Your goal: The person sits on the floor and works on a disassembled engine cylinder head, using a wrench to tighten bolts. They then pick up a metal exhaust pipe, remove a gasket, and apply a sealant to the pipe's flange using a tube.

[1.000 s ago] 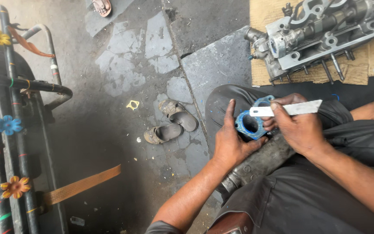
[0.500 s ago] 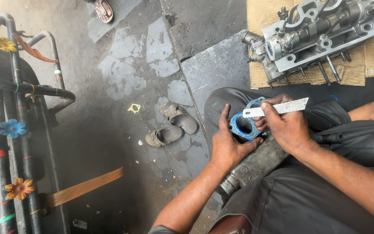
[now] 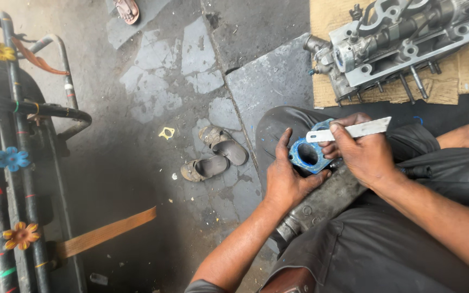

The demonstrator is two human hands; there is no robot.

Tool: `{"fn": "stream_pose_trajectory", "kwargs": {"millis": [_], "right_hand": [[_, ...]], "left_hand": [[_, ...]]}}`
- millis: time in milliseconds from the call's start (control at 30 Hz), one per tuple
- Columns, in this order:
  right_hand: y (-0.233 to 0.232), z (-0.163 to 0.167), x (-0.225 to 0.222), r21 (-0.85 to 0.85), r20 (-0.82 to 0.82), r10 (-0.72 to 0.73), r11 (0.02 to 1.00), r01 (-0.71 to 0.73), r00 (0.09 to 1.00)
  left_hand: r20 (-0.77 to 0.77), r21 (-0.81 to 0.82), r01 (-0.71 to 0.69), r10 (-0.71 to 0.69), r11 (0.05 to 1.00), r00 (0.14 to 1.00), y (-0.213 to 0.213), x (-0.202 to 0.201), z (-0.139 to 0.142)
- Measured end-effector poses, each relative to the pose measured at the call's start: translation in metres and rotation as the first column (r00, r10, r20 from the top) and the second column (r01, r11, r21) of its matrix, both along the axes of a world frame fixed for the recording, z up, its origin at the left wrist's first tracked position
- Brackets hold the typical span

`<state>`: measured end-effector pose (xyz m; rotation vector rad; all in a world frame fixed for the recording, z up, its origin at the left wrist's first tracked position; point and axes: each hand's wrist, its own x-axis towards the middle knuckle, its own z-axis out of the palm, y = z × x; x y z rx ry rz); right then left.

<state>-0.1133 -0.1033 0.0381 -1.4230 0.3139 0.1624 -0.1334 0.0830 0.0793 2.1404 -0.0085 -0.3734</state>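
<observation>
Barely shifted since half a second ago, my left hand (image 3: 287, 182) grips the pipe (image 3: 321, 203) on my lap, fingers wrapped beside its blue flange (image 3: 306, 156). My right hand (image 3: 360, 154) pinches a flat blade (image 3: 354, 130), its edge laid just above the flange face. Blue residue covers most of that face, so I judge scraping far from finished.

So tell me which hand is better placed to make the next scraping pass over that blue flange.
Right. The right hand already grips the flat metal blade, laid across the blue flange. The left hand is busy steadying the flange from below.
</observation>
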Motion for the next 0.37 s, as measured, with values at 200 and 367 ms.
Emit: {"fn": "stream_pose_trajectory", "kwargs": {"millis": [200,367], "right_hand": [[0.008,0.009,0.000,-0.145,0.081,0.071,0.988,-0.058,0.994],[0.022,0.025,-0.006,-0.303,0.245,0.269,0.934,-0.191,0.931]], "left_hand": [[0.045,0.003,-0.019,0.019,1.000,0.999,0.001,-0.001,-0.003],[0.029,0.011,-0.009,0.008,1.000,1.000,0.001,-0.001,-0.008]]}}
